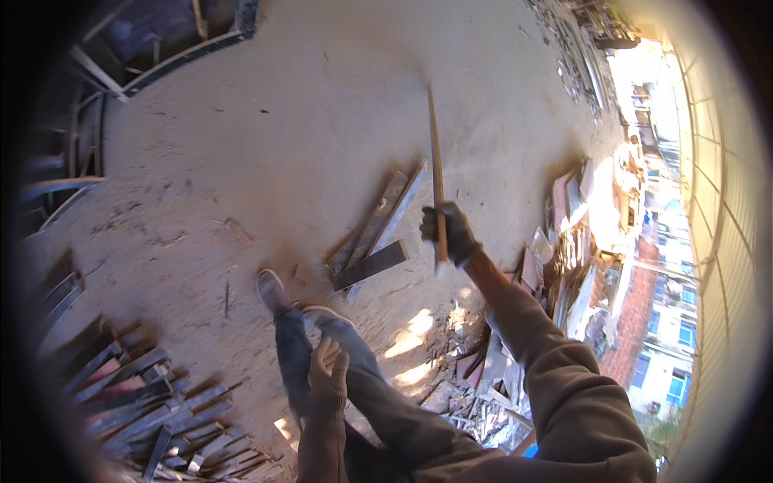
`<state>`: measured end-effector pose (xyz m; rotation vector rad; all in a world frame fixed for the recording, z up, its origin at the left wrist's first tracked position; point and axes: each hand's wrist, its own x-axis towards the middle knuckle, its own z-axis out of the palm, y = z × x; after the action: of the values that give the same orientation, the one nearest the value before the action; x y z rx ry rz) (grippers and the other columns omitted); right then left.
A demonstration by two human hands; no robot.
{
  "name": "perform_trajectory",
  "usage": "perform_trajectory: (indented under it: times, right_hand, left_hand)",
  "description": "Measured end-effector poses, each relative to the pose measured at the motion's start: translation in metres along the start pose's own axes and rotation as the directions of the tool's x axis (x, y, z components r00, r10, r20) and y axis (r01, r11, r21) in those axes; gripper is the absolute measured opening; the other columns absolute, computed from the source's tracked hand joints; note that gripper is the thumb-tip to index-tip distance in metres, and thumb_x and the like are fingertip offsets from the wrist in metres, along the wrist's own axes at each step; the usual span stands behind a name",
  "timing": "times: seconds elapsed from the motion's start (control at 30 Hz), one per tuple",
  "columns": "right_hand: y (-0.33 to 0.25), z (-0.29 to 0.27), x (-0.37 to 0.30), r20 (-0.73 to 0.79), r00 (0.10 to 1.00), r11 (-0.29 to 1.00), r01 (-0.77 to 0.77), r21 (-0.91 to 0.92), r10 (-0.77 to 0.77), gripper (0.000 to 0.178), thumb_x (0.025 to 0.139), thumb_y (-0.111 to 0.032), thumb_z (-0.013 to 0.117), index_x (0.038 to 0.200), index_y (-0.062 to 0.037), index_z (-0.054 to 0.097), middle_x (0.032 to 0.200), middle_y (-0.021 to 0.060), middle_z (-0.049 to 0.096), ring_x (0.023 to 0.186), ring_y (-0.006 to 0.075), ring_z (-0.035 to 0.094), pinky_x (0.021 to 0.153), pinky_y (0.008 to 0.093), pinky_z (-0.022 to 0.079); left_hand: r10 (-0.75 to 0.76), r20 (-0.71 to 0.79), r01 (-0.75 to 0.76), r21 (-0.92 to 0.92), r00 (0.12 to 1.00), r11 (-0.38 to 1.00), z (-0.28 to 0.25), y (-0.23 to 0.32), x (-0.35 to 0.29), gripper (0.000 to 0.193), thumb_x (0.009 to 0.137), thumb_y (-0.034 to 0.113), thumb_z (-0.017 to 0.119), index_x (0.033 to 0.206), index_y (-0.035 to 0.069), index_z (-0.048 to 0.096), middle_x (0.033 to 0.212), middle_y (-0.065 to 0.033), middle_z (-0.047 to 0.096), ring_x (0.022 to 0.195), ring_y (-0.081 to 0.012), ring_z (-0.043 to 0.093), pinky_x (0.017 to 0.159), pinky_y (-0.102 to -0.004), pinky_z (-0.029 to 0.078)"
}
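Wooden strip (pixel 436 161), long, thin and pale, stands gripped in gloved right hand (pixel 451 233); left hand (pixel 326 366) hangs loosely spread.

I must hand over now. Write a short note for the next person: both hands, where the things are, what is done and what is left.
Right hand, in a dark glove: gripping a long thin wooden strip that points away over the sandy floor.
Left hand, gloved: open and empty, by the legs.
Done: a few dark flat boards lie on the floor ahead of the feet.
Left: strip not yet set down.
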<state>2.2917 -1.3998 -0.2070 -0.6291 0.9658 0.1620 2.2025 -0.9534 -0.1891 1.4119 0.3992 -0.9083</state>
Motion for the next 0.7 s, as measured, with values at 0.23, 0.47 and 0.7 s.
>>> perform_trajectory:
  times: [0.23,0.47,0.7]
  right_hand:
    - [0.056,0.060,-0.304,0.356,0.893,0.943,-0.178,-0.282,0.275,0.049,0.089,-0.035,0.083,0.119,-0.0055,0.057,0.075,-0.0038,0.044,0.057,0.0112,0.046,0.050,0.0274,0.036]
    - [0.000,0.133,-0.422,0.541,0.727,0.126,0.544,-0.829,0.421,0.067,0.071,-0.029,0.090,0.123,-0.0001,0.058,0.084,0.0080,0.062,0.064,0.0263,0.061,0.061,0.0376,0.052]
    - [0.029,0.186,-0.471,0.649,0.677,-0.601,0.692,-0.400,0.347,0.043,0.085,-0.031,0.087,0.109,-0.0016,0.067,0.083,0.0175,0.072,0.070,0.0383,0.071,0.062,0.0494,0.055]
  left_hand:
    - [0.222,-0.126,-0.239,-0.149,0.967,0.959,0.025,0.068,-0.061,0.059,0.104,0.026,0.074,0.151,-0.002,0.052,0.152,-0.0234,0.056,0.132,-0.0325,0.063,0.109,-0.0416,0.053]
    - [0.434,-0.259,-0.365,-0.913,0.863,0.182,-0.043,0.203,-0.155,0.070,0.105,0.056,0.066,0.151,0.005,0.052,0.141,-0.0181,0.064,0.128,-0.0344,0.067,0.102,-0.0518,0.056]
    - [-0.067,-0.727,-0.728,-0.673,0.683,-0.131,-0.095,0.228,-0.347,0.065,0.098,0.072,0.065,0.115,0.009,0.066,0.089,-0.0110,0.067,0.081,-0.0299,0.069,0.077,-0.0468,0.061]
